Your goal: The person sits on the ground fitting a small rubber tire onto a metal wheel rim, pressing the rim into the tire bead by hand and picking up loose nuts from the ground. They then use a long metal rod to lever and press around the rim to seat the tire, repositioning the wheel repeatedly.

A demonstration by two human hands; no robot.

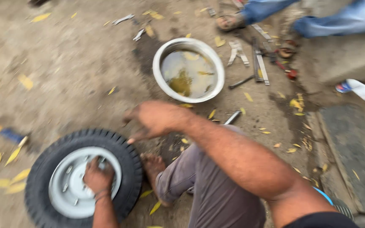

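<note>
A small black tyre (39, 169) on a grey metal rim (66, 190) lies flat on the dirt at the lower left. My left hand (99, 175) rests on the rim, with its fingers curled at the hub. My right hand (155, 120) hovers blurred just above the tyre's upper right edge, fingers bent; whether it holds anything is unclear. My bare foot (153, 165) is pressed against the tyre's right side, and my knee in grey trousers (208, 181) is beside it.
A round metal basin (189, 69) of murky water with leaves stands beyond my right hand. Metal tools (258, 59) lie scattered at the upper right, near another person's legs in jeans (317, 17) and a sandalled foot (230, 22). A dark slab (351, 152) lies at the right.
</note>
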